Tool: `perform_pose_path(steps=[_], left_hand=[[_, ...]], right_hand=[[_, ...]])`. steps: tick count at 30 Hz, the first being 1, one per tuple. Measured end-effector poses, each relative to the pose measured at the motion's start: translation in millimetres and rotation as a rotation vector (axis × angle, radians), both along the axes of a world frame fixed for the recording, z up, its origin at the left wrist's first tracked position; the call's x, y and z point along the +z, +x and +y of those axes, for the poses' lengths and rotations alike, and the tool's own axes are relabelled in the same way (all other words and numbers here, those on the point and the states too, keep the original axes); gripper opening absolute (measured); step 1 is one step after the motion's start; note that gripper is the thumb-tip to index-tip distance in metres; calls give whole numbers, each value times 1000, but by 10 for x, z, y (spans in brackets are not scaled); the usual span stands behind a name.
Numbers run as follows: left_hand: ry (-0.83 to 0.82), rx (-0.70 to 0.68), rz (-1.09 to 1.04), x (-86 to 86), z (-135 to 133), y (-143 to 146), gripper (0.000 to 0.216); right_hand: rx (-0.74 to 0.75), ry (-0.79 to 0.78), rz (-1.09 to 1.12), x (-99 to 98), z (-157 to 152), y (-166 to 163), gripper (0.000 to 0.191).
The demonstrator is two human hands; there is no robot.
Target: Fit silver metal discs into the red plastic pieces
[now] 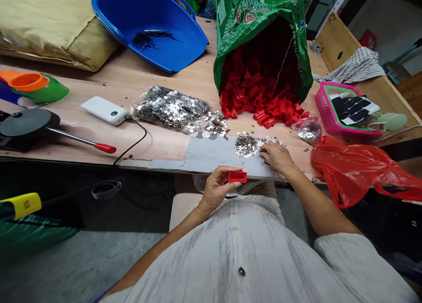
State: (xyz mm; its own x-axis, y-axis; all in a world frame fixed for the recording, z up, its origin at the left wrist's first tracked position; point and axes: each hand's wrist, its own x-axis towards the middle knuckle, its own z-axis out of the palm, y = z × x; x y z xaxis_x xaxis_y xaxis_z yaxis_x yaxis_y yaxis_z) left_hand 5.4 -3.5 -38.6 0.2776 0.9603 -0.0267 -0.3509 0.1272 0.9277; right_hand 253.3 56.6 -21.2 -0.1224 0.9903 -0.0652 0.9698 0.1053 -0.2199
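My left hand (pixel 219 186) holds a small red plastic piece (pixel 237 176) between thumb and fingers, just in front of the table edge. My right hand (pixel 276 155) rests on the table with its fingertips pinched at the edge of a small heap of tiny silver metal parts (pixel 246 144). Whether it has picked one up is too small to see. Behind the heap, many red plastic pieces (pixel 260 105) spill from a green woven sack (pixel 260 21) lying on its side.
A clear bag of silver parts (pixel 169 107) lies left of centre, beside a white power bank (pixel 104 110) with a black cable. A blue tub (pixel 148 23) stands at the back. A pink basket (pixel 346 111) and a red plastic bag (pixel 356 171) are on the right. A red-handled tool (pixel 82 140) lies left.
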Motion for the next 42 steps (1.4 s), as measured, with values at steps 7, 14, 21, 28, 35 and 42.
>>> perform_pose_path(steps=[7, 14, 21, 28, 35, 42], left_hand=[[61, 43, 85, -13, -10, 3, 34], [315, 173, 393, -80, -4, 18, 37], [571, 222, 542, -8, -3, 45, 33], [440, 186, 487, 60, -19, 51, 32], [64, 119, 190, 123, -3, 76, 35], [-52, 91, 42, 149, 12, 85, 37]], right_hand=[[-27, -40, 166, 86, 13, -22, 3], [4, -89, 889, 164, -357, -404, 17], [-33, -73, 959, 104, -551, -691, 13], [-20, -162, 1070, 95, -545, -667, 18], [-12, -187, 1112, 135, -574, -616, 19], [-4, -182, 1105, 181, -598, -618, 18]])
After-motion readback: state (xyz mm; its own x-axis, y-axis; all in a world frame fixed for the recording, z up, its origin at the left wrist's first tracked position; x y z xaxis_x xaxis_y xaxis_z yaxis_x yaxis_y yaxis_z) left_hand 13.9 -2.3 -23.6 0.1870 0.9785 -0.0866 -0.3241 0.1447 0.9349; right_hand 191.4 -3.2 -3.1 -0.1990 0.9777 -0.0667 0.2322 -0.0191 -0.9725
